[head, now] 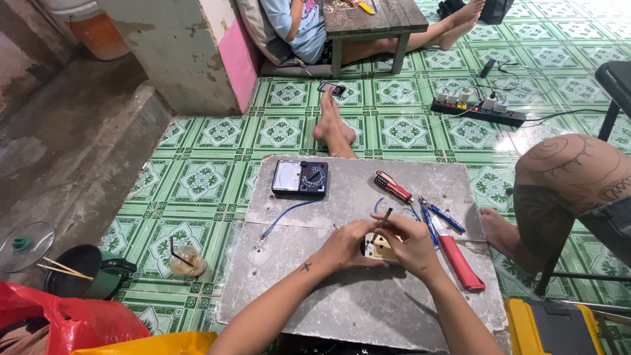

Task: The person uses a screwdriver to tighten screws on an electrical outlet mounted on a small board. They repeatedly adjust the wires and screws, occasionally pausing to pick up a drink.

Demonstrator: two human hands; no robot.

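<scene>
Grey slab (368,289): your work surface, lying on the green tiled floor (197,177); both your forearms reach up across it and meet near its middle.
Left hand (345,246): your fingers curl over the left side of the cream switch box (382,248), clasping it against the slab.
Right hand (413,242): wrist bent inward, it grips the box's right side and pinches a thin dark tool (385,217) that tilts up from the box.
Switch box: mid-slab, between your hands, mostly covered.
Nearby: black meter (301,178) at the slab's far left; blue wire (284,215) below it; red-handled cutter (460,261) just right of your right hand.
</scene>
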